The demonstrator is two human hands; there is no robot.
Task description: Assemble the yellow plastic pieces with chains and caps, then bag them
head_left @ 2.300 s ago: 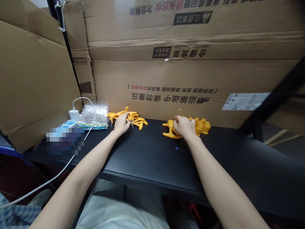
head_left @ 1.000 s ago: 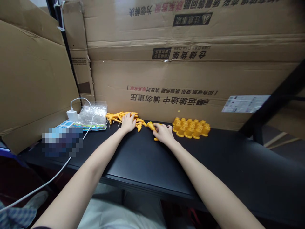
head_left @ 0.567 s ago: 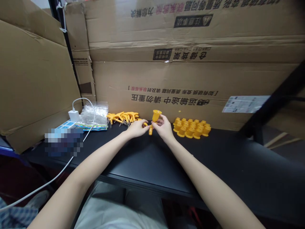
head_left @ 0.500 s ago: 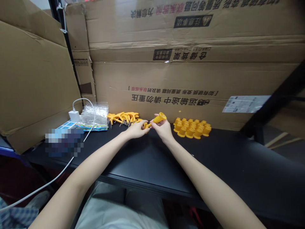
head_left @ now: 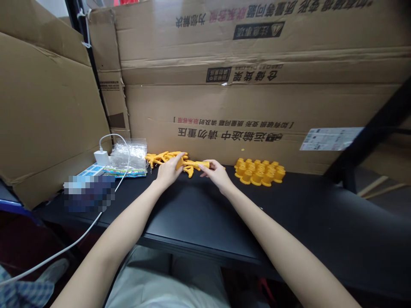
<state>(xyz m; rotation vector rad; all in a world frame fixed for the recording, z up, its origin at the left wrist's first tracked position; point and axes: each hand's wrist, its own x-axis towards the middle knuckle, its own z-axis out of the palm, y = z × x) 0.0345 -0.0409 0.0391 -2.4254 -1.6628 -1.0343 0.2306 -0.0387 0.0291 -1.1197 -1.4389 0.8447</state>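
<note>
My left hand (head_left: 168,172) is closed, thumb on top, around the handle end of a yellow plastic corkscrew at the pile's right side. My right hand (head_left: 217,176) pinches the flared end of a yellow cup-like piece (head_left: 204,164), which lies level in line with the left hand's part. A curved yellow piece (head_left: 189,172) shows just below; whether it is joined to the held parts I cannot tell. Behind my left hand lies a pile of yellow corkscrews (head_left: 156,158) with metal spirals. Several yellow cup-shaped pieces (head_left: 257,176) stand grouped right of my right hand.
A black table (head_left: 199,218) bears everything. Upright cardboard (head_left: 205,102) closes off the back, and another cardboard sheet (head_left: 48,115) stands left. Clear plastic bags (head_left: 128,156), a white charger (head_left: 102,158) with a cable, and a blurred dark object (head_left: 90,194) are at the left.
My left hand has moved left, towards the pile. The cup-like piece in my right hand has turned from tilted up to level, and my right hand has dropped slightly.
</note>
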